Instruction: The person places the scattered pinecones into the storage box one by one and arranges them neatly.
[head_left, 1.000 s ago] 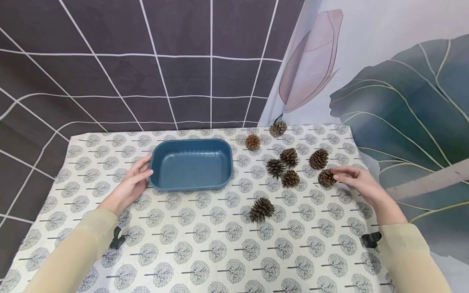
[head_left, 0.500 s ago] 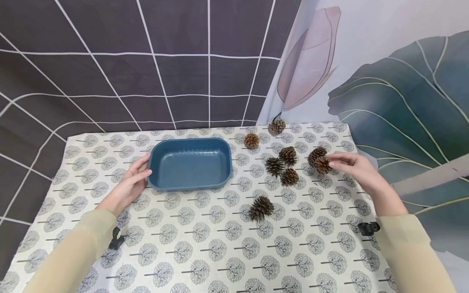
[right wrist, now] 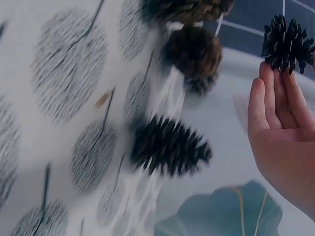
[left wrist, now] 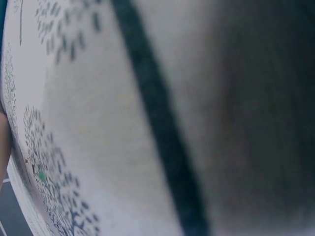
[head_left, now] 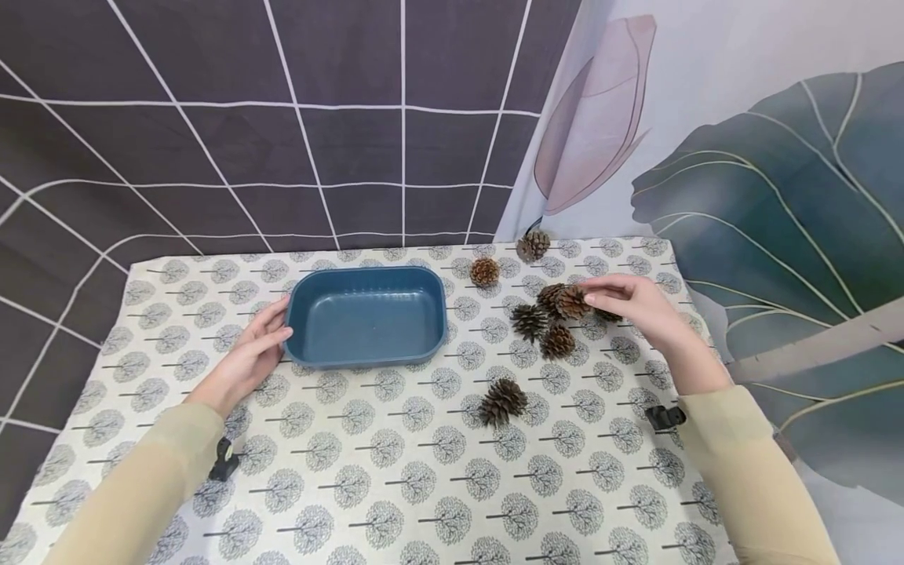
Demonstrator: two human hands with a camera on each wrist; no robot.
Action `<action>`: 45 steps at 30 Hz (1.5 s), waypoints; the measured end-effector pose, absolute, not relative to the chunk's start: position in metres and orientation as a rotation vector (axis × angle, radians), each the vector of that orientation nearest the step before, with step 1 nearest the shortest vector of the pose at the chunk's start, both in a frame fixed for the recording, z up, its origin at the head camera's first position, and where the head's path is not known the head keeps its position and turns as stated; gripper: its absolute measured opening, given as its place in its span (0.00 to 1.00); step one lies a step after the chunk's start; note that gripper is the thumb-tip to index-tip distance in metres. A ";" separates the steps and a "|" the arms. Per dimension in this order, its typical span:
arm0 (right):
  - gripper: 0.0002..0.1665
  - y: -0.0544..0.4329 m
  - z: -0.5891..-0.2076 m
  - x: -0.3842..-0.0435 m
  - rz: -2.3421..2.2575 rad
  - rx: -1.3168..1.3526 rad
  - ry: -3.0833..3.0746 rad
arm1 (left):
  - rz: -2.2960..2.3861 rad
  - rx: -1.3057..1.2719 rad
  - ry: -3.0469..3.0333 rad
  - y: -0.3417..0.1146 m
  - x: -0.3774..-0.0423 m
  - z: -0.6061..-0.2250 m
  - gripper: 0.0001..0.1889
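Observation:
At the left side of a blue plastic basin (head_left: pixel 367 318), my left hand (head_left: pixel 257 345) holds on, thumb on the rim and fingers along the outer wall, fingertips hidden. My right hand (head_left: pixel 639 310) pinches a brown pine cone (head_left: pixel 572 302) between thumb and fingertips; the right wrist view shows this pine cone (right wrist: pixel 288 44) raised off the cloth. Just behind and beside it lie a pine cone (head_left: pixel 549 295), a dark one (head_left: pixel 529 322) and a rounder one (head_left: pixel 557 342). Another pine cone (head_left: pixel 608 315) is mostly covered by my right hand. In the left wrist view only blurred cloth (left wrist: pixel 98 123) fills most of the picture.
A long pine cone (head_left: pixel 504 402) lies nearer me. Toward the back edge sit an orange-brown pine cone (head_left: pixel 484 271) and a greyish one (head_left: pixel 533 245). The tree-patterned tablecloth (head_left: pixel 395 486) meets a dark tiled-pattern backdrop (head_left: pixel 353 149) behind and a leaf-print curtain (head_left: pixel 777 196) at right.
My right hand has lifted its pine cone off the cloth and carried it leftward, past one cone to the cluster in the middle. My left hand and the basin have stayed put.

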State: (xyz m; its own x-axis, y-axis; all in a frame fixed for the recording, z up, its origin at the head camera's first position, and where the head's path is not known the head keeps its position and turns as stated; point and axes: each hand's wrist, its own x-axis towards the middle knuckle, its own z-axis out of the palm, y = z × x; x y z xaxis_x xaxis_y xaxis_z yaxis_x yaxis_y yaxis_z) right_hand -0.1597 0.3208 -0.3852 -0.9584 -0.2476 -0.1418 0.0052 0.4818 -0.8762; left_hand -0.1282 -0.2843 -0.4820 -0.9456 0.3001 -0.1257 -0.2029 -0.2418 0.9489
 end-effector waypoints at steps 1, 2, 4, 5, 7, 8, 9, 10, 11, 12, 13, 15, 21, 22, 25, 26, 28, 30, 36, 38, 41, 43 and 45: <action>0.27 0.316 -0.386 -0.162 -1.476 -0.218 2.475 | 2.250 0.118 1.701 -0.284 -0.128 -0.482 0.34; 0.27 0.310 -0.385 -0.164 -1.478 -0.221 2.470 | 2.253 0.118 1.702 -0.284 -0.127 -0.483 0.33; 0.27 0.299 -0.384 -0.168 -1.492 -0.228 2.440 | 2.264 0.122 1.693 -0.284 -0.127 -0.484 0.33; 0.27 0.293 -0.384 -0.170 -1.490 -0.229 2.434 | 2.268 0.119 1.689 -0.284 -0.127 -0.484 0.33; 0.27 0.282 -0.384 -0.174 -1.489 -0.239 2.423 | 2.258 0.107 1.698 -0.284 -0.127 -0.484 0.33; 0.26 0.276 -0.383 -0.176 -1.485 -0.246 2.418 | 2.250 0.099 1.703 -0.285 -0.127 -0.484 0.34; 0.26 0.270 -0.384 -0.178 -1.485 -0.261 2.410 | 2.241 0.093 1.710 -0.285 -0.127 -0.484 0.35; 0.26 0.264 -0.384 -0.180 -1.487 -0.279 2.403 | 2.236 0.089 1.712 -0.285 -0.128 -0.484 0.36; 0.26 0.259 -0.384 -0.181 -1.484 -0.293 2.400 | 2.230 0.086 1.716 -0.285 -0.128 -0.483 0.36; 0.26 0.253 -0.385 -0.183 -1.483 -0.309 2.396 | 2.226 0.084 1.721 -0.285 -0.128 -0.483 0.36; 0.26 0.247 -0.385 -0.184 -1.483 -0.320 2.389 | 2.227 0.085 1.718 -0.285 -0.128 -0.483 0.36; 0.26 0.236 -0.385 -0.187 -1.488 -0.336 2.367 | 2.245 0.089 1.702 -0.284 -0.129 -0.483 0.36; 0.25 0.203 -0.390 -0.193 -1.508 -0.375 2.285 | 2.306 0.109 1.646 -0.282 -0.129 -0.484 0.31; 0.24 0.197 -0.390 -0.194 -1.505 -0.389 2.274 | 2.311 0.111 1.638 -0.282 -0.128 -0.483 0.30; 0.24 0.180 -0.390 -0.196 -1.489 -0.408 2.259 | 2.308 0.113 1.639 -0.282 -0.128 -0.482 0.30; 0.24 0.175 -0.388 -0.196 -1.476 -0.408 2.260 | 2.305 0.111 1.644 -0.282 -0.128 -0.482 0.29; 0.24 0.163 -0.385 -0.196 -1.454 -0.413 2.267 | 2.302 0.112 1.649 -0.282 -0.128 -0.481 0.29; 0.24 0.152 -0.382 -0.196 -1.448 -0.417 2.267 | 2.298 0.112 1.655 -0.282 -0.128 -0.481 0.29; 0.22 0.120 -0.379 -0.202 -1.474 -0.451 2.211 | 2.311 0.111 1.637 -0.282 -0.129 -0.482 0.29; 0.21 0.110 -0.380 -0.204 -1.467 -0.461 2.198 | 2.303 0.102 1.644 -0.282 -0.129 -0.482 0.29; 0.21 0.095 -0.381 -0.205 -1.424 -0.491 2.190 | 2.290 0.088 1.649 -0.282 -0.129 -0.481 0.31; 0.20 0.084 -0.383 -0.206 -1.390 -0.521 2.187 | 2.280 0.081 1.658 -0.282 -0.129 -0.481 0.32; 0.20 0.074 -0.384 -0.205 -1.375 -0.537 2.175 | 2.273 0.082 1.666 -0.283 -0.129 -0.480 0.31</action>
